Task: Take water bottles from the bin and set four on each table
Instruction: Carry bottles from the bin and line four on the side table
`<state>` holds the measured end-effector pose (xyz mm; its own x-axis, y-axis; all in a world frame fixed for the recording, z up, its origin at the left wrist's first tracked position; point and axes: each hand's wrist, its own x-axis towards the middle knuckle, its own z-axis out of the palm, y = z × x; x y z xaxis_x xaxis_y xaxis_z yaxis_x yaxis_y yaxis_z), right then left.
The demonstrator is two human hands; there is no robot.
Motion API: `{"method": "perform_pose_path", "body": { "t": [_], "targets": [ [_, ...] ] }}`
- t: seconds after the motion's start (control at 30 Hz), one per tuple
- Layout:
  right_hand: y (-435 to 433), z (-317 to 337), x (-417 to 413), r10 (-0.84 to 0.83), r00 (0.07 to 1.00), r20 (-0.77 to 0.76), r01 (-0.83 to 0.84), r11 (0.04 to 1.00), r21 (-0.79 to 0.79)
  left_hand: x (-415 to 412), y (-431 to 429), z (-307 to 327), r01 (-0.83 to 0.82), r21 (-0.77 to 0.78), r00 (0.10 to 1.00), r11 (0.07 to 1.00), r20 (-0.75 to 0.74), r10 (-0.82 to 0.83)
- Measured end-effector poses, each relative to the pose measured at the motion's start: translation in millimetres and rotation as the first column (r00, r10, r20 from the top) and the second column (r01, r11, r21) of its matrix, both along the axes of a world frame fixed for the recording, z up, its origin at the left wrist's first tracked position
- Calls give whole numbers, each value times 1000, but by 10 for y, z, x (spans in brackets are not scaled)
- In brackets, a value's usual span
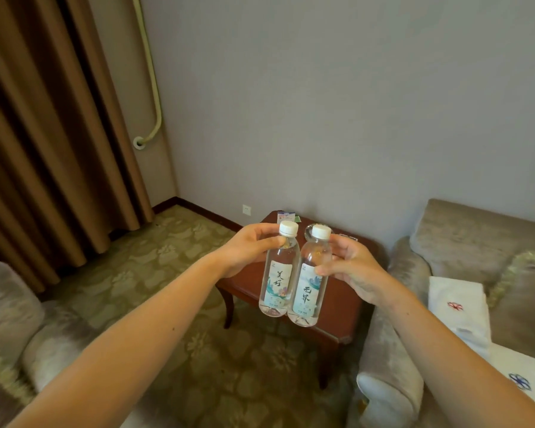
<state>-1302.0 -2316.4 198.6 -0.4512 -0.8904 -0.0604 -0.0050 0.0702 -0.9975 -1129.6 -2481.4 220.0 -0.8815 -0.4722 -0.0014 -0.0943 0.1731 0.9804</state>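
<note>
Both arms are stretched forward, and each hand holds one water bottle. The left hand point(250, 251) grips the left bottle point(278, 274) at its shoulder, just under the white cap, with the thumb across the front. The body of this bottle hangs below and to the right of the hand. The right hand point(354, 268) grips the right bottle point(309, 281) from its right side, with the thumb on the upper edge of the label and the fingers curled near the shoulder.

The two bottles stand upright, side by side, and they seem to touch each other. They are in the air, in front of the small wooden counter point(343, 307) by the wall, not on it. A grey sofa point(476, 239) is just beside the counter on the right.
</note>
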Motion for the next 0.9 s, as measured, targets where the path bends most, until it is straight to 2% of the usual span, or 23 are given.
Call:
{"method": "perform_pose_path", "body": {
  "t": [0.43, 0.63, 0.77, 0.9],
  "targets": [
    [-2753, -423, -1886, -2, 999, 37, 2, 1000, -11, -1895, -2781, -378, -5, 19, 999, 1000, 51, 4],
    [-3658, -585, -2547, -33, 999, 34, 33, 999, 15, -2547, -3739, -576, 14, 79, 999, 997, 50, -18],
    [-4003, -985, -2745, -68, 998, 14, 68, 997, 33, -2823, -4166, -1017, 26, 109, 998, 994, 59, -33],
    [-4218, -1777, -2870, -123, 992, -13, 123, 992, 8, -3074, -4487, -1857, 78, 94, 996, 993, 25, -80]
  ]
}}
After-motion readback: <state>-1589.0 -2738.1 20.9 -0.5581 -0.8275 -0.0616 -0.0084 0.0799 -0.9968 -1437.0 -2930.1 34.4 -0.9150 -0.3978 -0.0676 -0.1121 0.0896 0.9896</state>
